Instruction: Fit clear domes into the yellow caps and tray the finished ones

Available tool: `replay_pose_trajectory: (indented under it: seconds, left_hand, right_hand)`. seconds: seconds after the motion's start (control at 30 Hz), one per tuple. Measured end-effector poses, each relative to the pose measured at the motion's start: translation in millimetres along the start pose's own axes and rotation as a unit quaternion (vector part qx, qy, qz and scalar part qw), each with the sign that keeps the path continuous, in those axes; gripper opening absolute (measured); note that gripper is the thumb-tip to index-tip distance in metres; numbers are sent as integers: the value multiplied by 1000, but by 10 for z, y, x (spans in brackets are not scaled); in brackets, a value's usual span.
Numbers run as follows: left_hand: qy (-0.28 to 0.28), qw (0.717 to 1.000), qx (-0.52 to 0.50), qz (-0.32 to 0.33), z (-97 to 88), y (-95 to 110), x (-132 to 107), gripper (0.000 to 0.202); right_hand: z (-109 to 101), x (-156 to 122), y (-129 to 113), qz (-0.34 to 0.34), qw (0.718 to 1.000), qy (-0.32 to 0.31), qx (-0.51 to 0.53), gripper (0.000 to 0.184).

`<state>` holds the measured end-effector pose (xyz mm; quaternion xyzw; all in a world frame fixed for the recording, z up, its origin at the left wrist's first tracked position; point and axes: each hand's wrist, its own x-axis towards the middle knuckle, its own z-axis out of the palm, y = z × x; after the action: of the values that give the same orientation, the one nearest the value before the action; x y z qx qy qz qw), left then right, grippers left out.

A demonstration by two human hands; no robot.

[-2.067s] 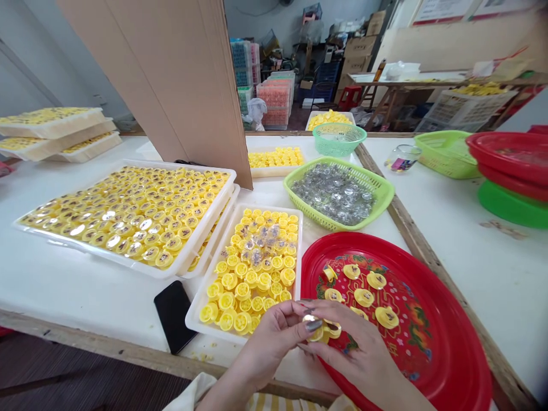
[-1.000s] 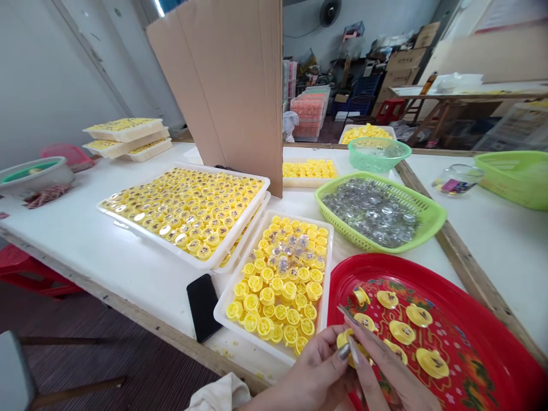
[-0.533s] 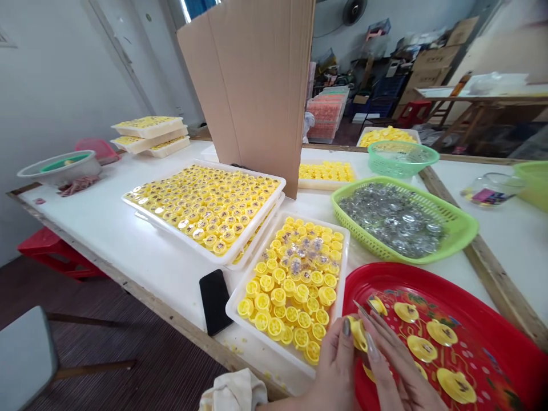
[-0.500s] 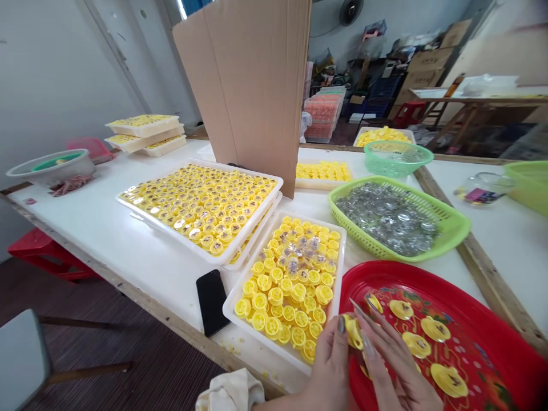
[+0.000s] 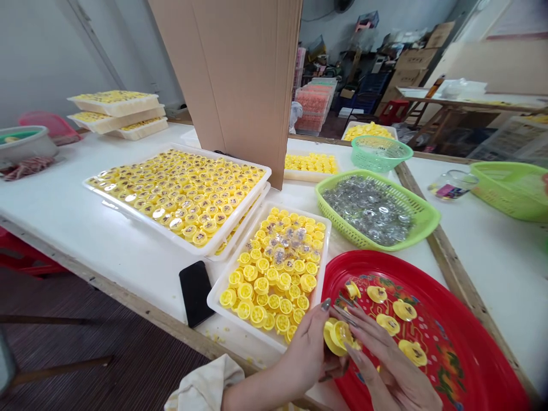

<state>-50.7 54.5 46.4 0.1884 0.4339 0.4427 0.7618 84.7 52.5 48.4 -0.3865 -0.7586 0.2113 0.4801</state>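
Note:
My left hand (image 5: 306, 345) pinches a small yellow toy teacup with a saucer (image 5: 340, 335), tilted so that its round clear top faces me. My right hand (image 5: 385, 357) is closed around a thin pointed metal tool, apparently tweezers (image 5: 346, 305), and its thumb and fingertips meet the teacup's right side. Both hands are over the near left rim of a red tray (image 5: 466, 331). Several more yellow teacup pieces (image 5: 405, 310) lie on that tray. Just left of it, a white tray (image 5: 216, 294) holds many yellow cups, with printed clear discs on some of them.
A green basket (image 5: 428, 225) of clear domes stands behind the red tray. A black phone (image 5: 194, 294) lies near the table edge. Stacked trays of finished-looking cups (image 5: 184, 197) sit left, before a tall cardboard sheet (image 5: 240, 85). A wooden strip (image 5: 454, 260) crosses the table.
The teacup has turned, so its clear top now shows toward me. Both hands have moved slightly left and down in view. The whole scene has shifted left as the head turned.

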Motion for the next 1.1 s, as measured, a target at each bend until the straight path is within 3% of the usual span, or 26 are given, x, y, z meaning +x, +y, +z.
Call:
replay_pose_trajectory:
  seconds: [0.17,0.3,0.37,0.47,0.57,0.67,0.8,0.97,1.1]
  left_hand:
    - [0,998,20,-55,49,108,-26,56]
    - [-29,998,51,-19,0,96,-34,61]
    - [-64,996,64,15,-46,113,-78,68]
    - [-169,980,79,66,-91,200,-189,78]
    - [-229,965,92,86,-75,306,-292,63]
    - [-204,968,124,82,-19,372,-341,49]
    - [-182,956,172,149,66,464,-369,38]
    - [-196,946,201,161,119,592,-422,39]
    - [-175,939,246,165,36,514,-412,38]
  right_hand:
    - [-53,33,-16,-74,997,-27,-11,50]
    - [-32,-5,-43,-63,997,-25,-23,53]
    - [-26,-49,-48,-20,999,-12,-32,52]
    - [-76,-75,-34,3,1000,-10,-13,61]
    - [-184,-13,-15,-26,994,-106,-24,60]
    - [-257,66,-27,-41,984,-163,-56,55]
    - [-240,57,-57,-25,990,-128,-52,58]
    - [-209,-16,-43,4,990,-114,-82,55]
    - [-233,34,-81,27,988,-149,-12,73]
